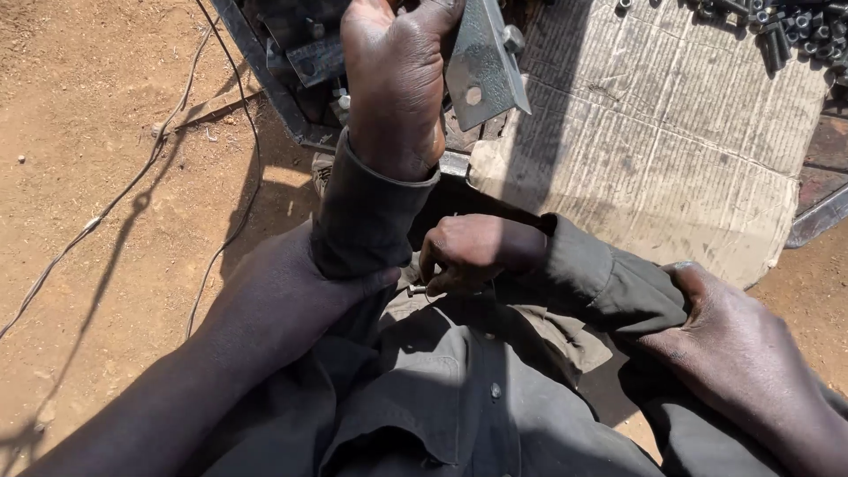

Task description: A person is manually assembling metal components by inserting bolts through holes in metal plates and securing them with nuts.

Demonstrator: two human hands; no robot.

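Grey cloth fills the near view: a buttoned shirt (459, 389) worn by someone sitting just below the camera. The left hand (291, 291), on a bare arm from the near left corner, is closed around the upright sleeve (367, 212), apparently to steady that arm. The right hand (733, 344), from the near right, is clamped on the folds of the lower sleeve (609, 291), thumb on top, so the two hands are well apart.

Between them the other person's lower hand (473, 252) curls over the lap, pinching what looks like a small bolt (415, 288). Their raised hand (393, 88) grips a flat metal plate (486, 62) with a hole in it, tilted over a dark steel frame (283, 79).

Beyond lies a worn cardboard sheet (671, 159), probably put down to keep parts off the dirt. A heap of dark bolts (795, 26) sits at its far right corner. Thin wires (115, 199) trail over the ground at left.
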